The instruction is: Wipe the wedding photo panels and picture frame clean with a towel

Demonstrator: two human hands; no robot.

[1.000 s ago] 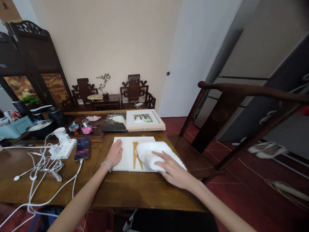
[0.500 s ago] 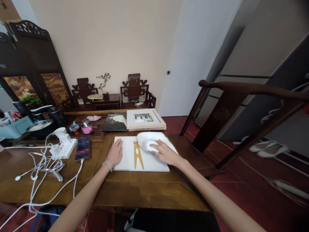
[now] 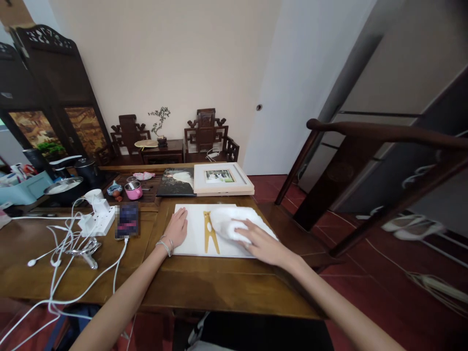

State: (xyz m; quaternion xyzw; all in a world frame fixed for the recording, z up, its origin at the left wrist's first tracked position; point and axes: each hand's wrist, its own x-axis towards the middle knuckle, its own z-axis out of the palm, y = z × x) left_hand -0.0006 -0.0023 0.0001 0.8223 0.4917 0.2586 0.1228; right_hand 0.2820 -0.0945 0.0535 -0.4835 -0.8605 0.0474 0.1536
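A white flat board (image 3: 193, 243) lies on the wooden table, with a yellow, two-legged flat piece (image 3: 211, 236) upon it; it looks like the back of a picture frame with its stand. My left hand (image 3: 177, 227) rests flat on the board's left edge, fingers stretched out. Bunched in my right hand (image 3: 261, 241) is a white cloth (image 3: 234, 219), pressed over the right part of the board. The cloth spreads past the fingers and hides that side of the board. Its left edge comes close to the yellow piece.
Behind the board lie a framed photo (image 3: 223, 176) and a dark picture (image 3: 176, 182). To the left are a phone (image 3: 127, 220), a power strip (image 3: 104, 222), tangled white cables, a pink cup (image 3: 133, 190) and a pan (image 3: 64, 187). A wooden chair (image 3: 338, 180) stands at the right.
My right hand has slid the white cloth right and slightly nearer across the board. My left hand stays on the left edge. The whole view has shifted a little.
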